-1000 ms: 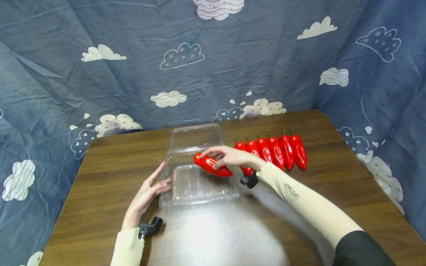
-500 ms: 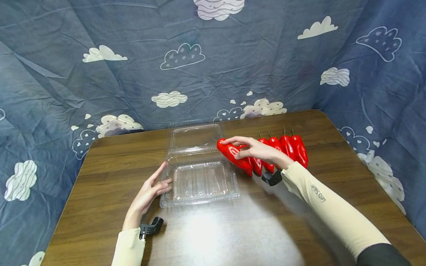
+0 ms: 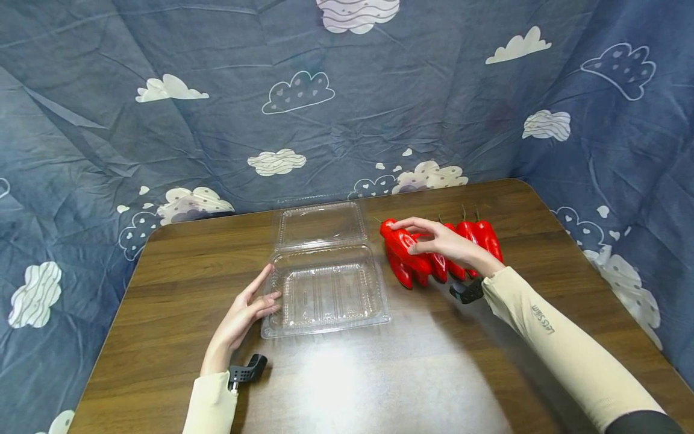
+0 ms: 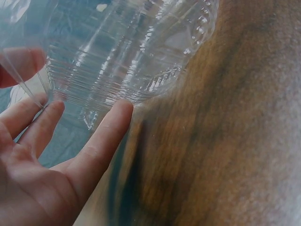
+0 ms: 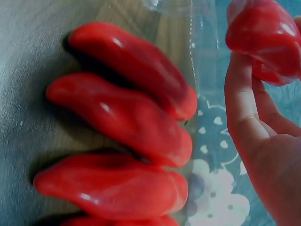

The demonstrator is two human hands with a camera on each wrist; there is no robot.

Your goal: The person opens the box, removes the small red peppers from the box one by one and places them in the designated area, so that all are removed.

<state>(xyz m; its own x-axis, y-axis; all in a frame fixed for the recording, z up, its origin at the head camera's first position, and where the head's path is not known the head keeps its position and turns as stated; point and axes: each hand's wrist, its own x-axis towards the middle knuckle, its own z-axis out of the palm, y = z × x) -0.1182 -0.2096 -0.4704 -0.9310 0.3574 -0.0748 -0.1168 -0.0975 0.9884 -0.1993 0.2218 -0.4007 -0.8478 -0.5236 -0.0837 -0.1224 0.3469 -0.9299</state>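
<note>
My right hand (image 3: pixel 446 242) grips a long red pepper (image 3: pixel 402 243) from above, over the left end of a row of other red peppers. In the right wrist view this held pepper (image 5: pixel 265 35) is at the upper right, apart from the lying peppers (image 5: pixel 124 113). At the left, my left hand (image 3: pixel 238 313) touches the left side of a clear plastic clamshell container (image 3: pixel 325 329) with mostly straight fingers. In the left wrist view its fingertips rest against the ribbed plastic wall (image 4: pixel 99 75). The lid (image 3: pixel 321 224) lies folded back behind the base.
The lying peppers are side by side on the brown wooden table (image 3: pixel 190 259), stems toward the back. A blue curtain (image 3: pixel 217 132) with white clouds hangs behind the table and along its right side. A dark wrist strap camera (image 3: pixel 248 369) is on each arm.
My right hand has carried the pepper rightward, from above the container's base to above the left end of the row. The left hand and the container stay where they were.
</note>
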